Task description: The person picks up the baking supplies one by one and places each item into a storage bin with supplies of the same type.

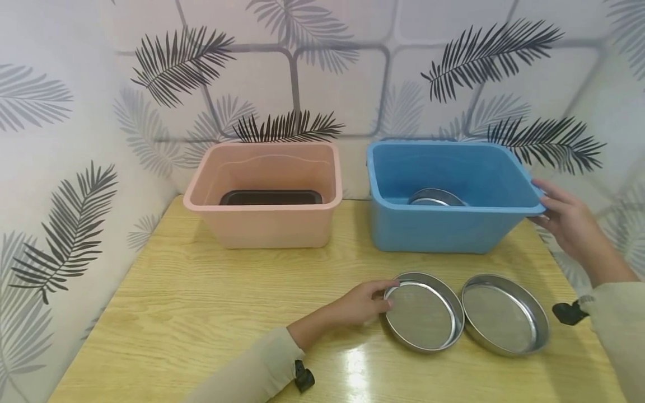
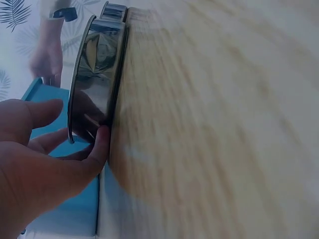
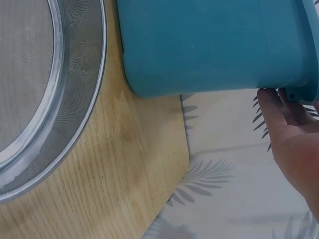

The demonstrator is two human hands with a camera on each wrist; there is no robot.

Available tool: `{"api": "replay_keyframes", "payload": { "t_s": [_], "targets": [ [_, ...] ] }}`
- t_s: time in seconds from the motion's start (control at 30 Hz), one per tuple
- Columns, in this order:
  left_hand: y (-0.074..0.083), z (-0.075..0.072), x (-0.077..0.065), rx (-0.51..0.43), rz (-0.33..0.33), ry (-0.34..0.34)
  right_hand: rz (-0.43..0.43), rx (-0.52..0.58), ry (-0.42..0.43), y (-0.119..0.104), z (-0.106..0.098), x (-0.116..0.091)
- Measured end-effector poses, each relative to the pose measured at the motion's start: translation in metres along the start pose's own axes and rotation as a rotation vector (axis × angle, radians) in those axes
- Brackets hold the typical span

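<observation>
Two round metal sieves with mesh bottoms lie side by side on the table. My left hand [image 1: 355,305] is at the near-left edge of the left sieve [image 1: 423,316]. In the left wrist view, a fingertip touches that sieve's outer wall low by the table, while the thumb stands apart from the rim. The right sieve [image 1: 505,314] has no hand on it. At the blue bin's [image 1: 428,229] right end, my right hand [image 1: 571,224] grips the rim, with fingers under its lip in the right wrist view. Inside that bin a round metal piece [image 1: 435,196] shows partly.
Left of the blue bin stands a pink bin [image 1: 272,226] with a black item [image 1: 272,197] inside, mostly hidden by the front wall. Both bins stand at the back of the wooden table [image 1: 201,313], near the leaf-patterned wall [image 1: 337,84].
</observation>
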State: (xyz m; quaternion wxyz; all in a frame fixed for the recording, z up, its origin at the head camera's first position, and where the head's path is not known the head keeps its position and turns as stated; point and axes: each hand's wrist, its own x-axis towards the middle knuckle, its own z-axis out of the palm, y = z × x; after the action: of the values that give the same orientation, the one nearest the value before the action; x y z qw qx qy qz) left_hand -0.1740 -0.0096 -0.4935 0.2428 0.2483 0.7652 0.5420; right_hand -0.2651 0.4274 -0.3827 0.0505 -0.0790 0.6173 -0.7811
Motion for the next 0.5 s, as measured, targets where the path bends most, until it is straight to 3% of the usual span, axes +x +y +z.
{"api": "replay_keyframes", "payload": {
  "t_s": [0.3,0.5],
  "targets": [
    [0.0042,0.0018,-0.0018,0.093,-0.069,0.042,-0.011,0.052,-0.004,0.0041,-0.0032,-0.0012],
    [0.0079,-0.0031,-0.0020,0.098,-0.046,0.071,-0.010,-0.019,0.020,0.0047,-0.0014,-0.0013]
  ]
}}
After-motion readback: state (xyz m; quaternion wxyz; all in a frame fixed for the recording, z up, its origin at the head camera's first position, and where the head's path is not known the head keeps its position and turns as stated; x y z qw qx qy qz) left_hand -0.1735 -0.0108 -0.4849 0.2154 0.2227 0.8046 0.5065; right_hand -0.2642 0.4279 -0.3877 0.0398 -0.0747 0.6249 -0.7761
